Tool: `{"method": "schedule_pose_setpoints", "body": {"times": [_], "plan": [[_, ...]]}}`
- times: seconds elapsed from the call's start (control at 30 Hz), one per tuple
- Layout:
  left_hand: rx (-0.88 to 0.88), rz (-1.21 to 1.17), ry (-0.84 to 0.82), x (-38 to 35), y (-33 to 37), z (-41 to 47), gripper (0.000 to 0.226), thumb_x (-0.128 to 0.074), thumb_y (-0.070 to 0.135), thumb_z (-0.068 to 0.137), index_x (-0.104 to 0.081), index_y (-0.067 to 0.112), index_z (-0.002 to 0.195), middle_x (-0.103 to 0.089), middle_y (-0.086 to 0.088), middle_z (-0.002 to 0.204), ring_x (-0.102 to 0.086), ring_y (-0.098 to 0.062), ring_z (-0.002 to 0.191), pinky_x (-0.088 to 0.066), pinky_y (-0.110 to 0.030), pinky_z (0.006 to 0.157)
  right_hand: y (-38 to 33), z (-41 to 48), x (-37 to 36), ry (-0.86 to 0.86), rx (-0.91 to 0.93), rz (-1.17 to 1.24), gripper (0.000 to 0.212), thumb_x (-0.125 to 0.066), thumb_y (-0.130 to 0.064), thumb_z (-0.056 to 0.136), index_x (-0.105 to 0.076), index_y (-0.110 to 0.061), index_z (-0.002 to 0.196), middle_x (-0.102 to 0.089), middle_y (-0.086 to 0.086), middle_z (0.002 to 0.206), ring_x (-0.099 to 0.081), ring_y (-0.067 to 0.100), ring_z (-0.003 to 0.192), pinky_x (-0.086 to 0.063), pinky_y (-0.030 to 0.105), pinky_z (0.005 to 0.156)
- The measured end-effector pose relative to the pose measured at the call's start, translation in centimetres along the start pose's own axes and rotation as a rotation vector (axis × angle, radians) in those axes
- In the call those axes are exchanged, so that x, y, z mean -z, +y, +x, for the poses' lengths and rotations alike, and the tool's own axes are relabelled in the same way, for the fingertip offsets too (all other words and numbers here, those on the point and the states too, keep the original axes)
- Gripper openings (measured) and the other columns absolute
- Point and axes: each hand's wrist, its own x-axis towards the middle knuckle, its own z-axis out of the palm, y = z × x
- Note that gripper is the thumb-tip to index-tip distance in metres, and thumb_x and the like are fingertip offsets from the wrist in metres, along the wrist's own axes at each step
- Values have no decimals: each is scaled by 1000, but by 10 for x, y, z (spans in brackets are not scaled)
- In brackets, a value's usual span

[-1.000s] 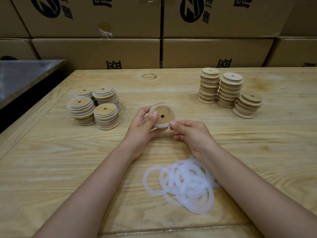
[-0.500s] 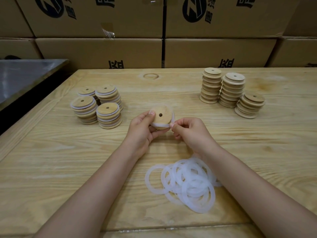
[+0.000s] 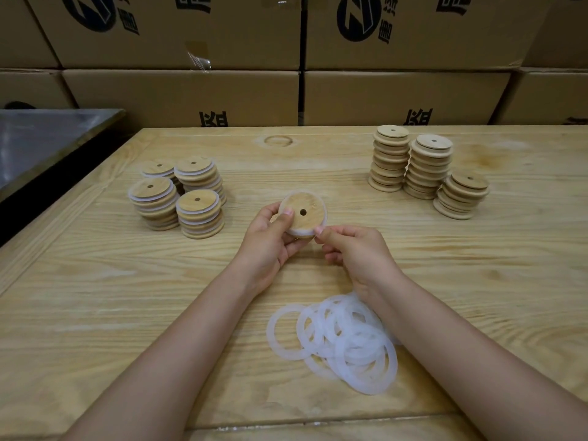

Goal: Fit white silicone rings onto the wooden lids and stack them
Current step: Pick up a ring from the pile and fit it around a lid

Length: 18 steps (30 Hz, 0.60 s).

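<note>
Wooden table [image 3: 95, 297] carries four stacks of ringed round wooden lids [image 3: 178, 202] left, three bare stacks [image 3: 423, 167] right; roughly half judged outstanding. White silicone rings [image 3: 337, 342] heaped near. Left hand [image 3: 270, 246] grips one holed lid [image 3: 313, 206]; right hand [image 3: 359, 256] pinches its ring [image 3: 299, 233] on.

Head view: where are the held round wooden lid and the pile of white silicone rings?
round wooden lid [image 3: 311, 203]: head view, flat face beside its hole.
pile of white silicone rings [image 3: 346, 345]: head view, overlapping rings near the pile's middle.
</note>
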Motion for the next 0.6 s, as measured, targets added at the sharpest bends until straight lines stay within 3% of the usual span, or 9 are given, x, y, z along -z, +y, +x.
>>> {"method": "schedule_pose_setpoints", "body": {"times": [0.1,0.27,0.5,0.6], "plan": [[-17,-5,37,0,0,0,29,-43,9,99,-44,-1,125,-65,-14,97,-69,-19,78,-59,-29,68,-1,0,-1,-41,12,-57,16,-73,-20,81,-68,-14,67,-61,3,70,-53,9,63,-45,22,63],[-5,-56,94,2,2,0,24,-42,10,99,-48,-3,119,-63,-17,102,-66,-25,87,-60,-33,68,-1,-1,-4,-79,85,-252,20,-68,-20,86,-65,-13,67,-55,-3,60,-48,5,56,-44,18,60],[14,39,39,1,0,2,29,-41,12,99,-44,-1,125,-60,-20,110,-63,-26,91,-56,-35,79,1,-3,-1,-6,72,-113,22,-71,-22,83,-68,-17,62,-62,-3,62,-52,2,52,-45,13,55],[9,85,34,3,0,3,20,-46,10,97,-45,4,117,-63,-13,98,-65,-19,81,-54,-28,70,0,-4,-1,43,52,-39,18,-70,-18,84,-69,-14,67,-64,-1,66,-54,5,56,-45,18,59]]}}
